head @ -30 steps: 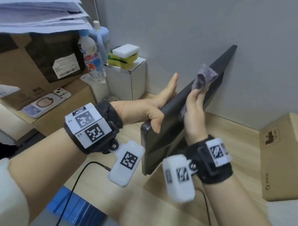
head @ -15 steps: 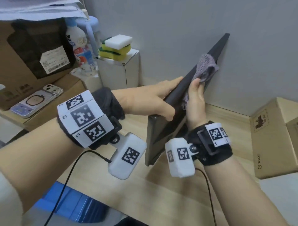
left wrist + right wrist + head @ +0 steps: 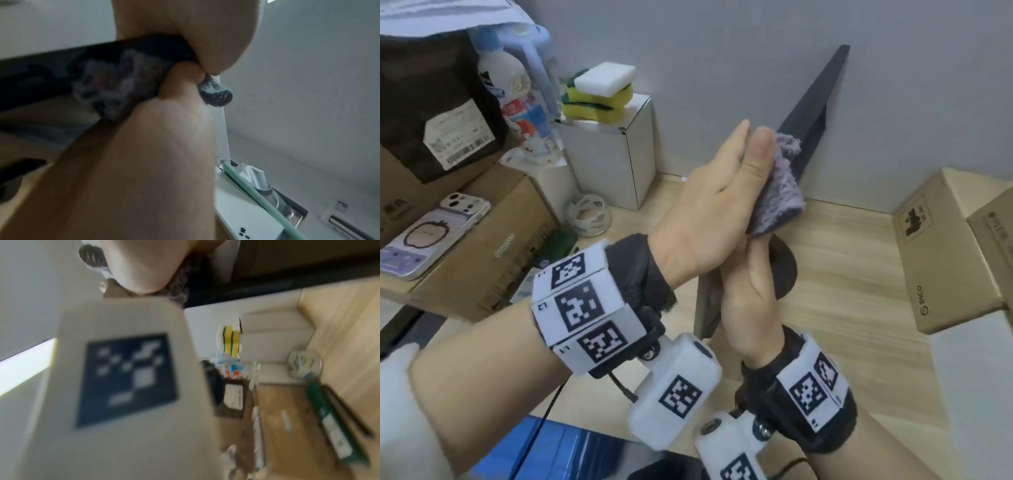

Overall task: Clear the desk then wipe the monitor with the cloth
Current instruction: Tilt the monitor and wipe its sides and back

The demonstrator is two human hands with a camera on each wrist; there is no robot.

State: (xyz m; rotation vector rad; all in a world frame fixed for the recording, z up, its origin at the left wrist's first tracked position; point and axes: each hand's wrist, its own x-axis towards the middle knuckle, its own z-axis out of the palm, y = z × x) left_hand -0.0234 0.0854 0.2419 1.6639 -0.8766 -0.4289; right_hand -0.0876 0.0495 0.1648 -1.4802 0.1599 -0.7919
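The dark monitor [image 3: 815, 102] stands edge-on to me on the wooden desk [image 3: 842, 308], on a round black base [image 3: 786, 270]. My left hand [image 3: 751, 137] clamps its top edge, with straight fingers behind the panel and the thumb on the screen side. A purple-grey cloth [image 3: 779, 185] lies bunched against the screen just under that thumb. My right hand [image 3: 750, 301] reaches up from below and holds the cloth; its fingertips are hidden behind the left hand. In the left wrist view the cloth [image 3: 115, 87] is pressed on the monitor [image 3: 41, 65].
A white box [image 3: 609, 161] topped with sponges [image 3: 599, 92] stands by the wall on the left, beside bottles [image 3: 524, 113] and a tape roll [image 3: 587, 214]. A phone [image 3: 431, 233] lies on a cardboard box at the left. More cardboard boxes [image 3: 941, 253] stand on the right.
The right hand and cloth have come down from the monitor's far upper corner toward its middle. The left hand has slid along the top edge and now sits over the cloth.
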